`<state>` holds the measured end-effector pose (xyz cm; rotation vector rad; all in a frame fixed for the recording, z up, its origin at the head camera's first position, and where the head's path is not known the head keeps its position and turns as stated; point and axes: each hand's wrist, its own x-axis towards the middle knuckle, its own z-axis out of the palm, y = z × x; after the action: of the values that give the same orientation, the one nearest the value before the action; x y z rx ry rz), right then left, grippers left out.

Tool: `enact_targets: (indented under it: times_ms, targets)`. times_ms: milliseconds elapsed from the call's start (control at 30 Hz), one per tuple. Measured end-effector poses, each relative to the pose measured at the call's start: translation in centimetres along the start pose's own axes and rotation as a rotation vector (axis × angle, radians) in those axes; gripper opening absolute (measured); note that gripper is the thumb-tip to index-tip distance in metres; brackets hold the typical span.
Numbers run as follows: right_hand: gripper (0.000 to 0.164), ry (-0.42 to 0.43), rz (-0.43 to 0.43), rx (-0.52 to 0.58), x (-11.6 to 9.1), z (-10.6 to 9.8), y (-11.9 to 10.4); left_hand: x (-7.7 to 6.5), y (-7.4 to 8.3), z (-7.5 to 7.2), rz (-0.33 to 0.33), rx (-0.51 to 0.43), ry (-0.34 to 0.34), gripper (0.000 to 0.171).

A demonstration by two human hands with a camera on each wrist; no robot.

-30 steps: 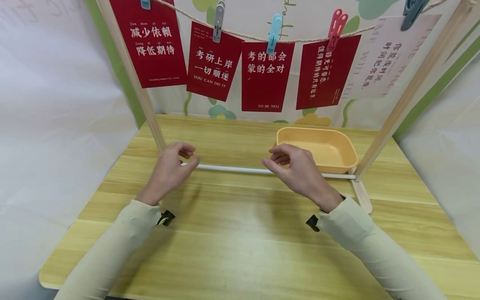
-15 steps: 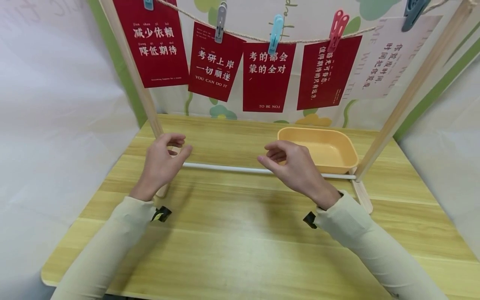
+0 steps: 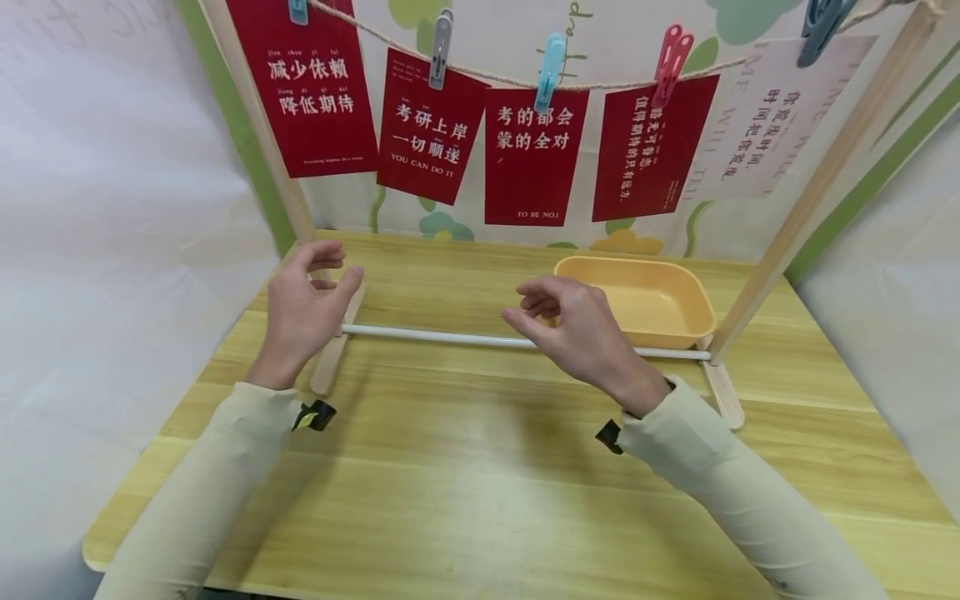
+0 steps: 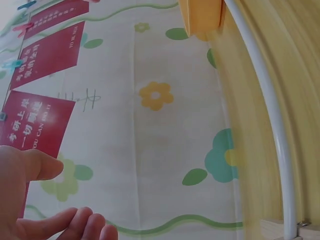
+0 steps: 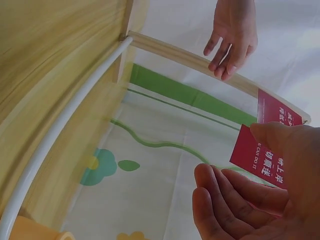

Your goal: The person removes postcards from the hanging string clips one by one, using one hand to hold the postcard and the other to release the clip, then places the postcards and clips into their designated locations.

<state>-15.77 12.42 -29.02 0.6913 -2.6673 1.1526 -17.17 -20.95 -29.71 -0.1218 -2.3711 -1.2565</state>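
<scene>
Since a second ago, the left hand (image 3: 300,312) has drifted leftward, closer to the left post (image 3: 299,212), and the wooden foot (image 3: 326,371) that it covered then now shows; the right hand (image 3: 573,333) has shifted a little to the left as well.

Nearest, two pale sleeves (image 3: 180,483) stretch over the wood-grain surface (image 3: 450,500). Each of the hands hangs half open above it, fingers loosely bent, thumb well apart from them, with hold of nothing. I can't tell whether the left one touches its post.

Past the wrists, a white rod (image 3: 435,336) runs low between the two sides of the stand, passing under the right hand. Just behind the rod, on the right, sits a yellow tray (image 3: 648,304), partly hidden by that hand; the right post (image 3: 783,250) rises beside it.

Higher up, four red cards (image 3: 532,183) and one pale card (image 3: 750,125) hang from a twine (image 3: 495,78) by coloured pegs (image 3: 551,67). Farthest back is a white cloth (image 4: 110,150) printed with flowers and leaves.
</scene>
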Motion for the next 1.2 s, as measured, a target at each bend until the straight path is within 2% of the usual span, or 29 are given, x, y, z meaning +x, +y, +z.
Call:
enact_targets:
  times_ms: [333, 533, 1033, 1200]
  targets:
    - [0.040, 0.012, -0.026, -0.018, 0.3, 0.3, -0.5, 1.1, 0.6, -0.6, 0.014, -0.022, 0.088, 0.040]
    - [0.043, 0.007, -0.043, -0.031, 0.8, 0.4, -0.9, 1.6, 1.3, -1.2, 0.016, -0.065, 0.126, 0.040]
    - [0.044, 0.014, -0.080, -0.034, 1.1, 0.8, -1.7, 3.1, 2.6, -1.7, -0.013, -0.192, 0.133, 0.056]
    - [0.044, 0.018, -0.087, -0.032, 1.5, 0.6, -2.2, 3.3, 3.0, -1.8, -0.015, -0.242, 0.155, 0.055]
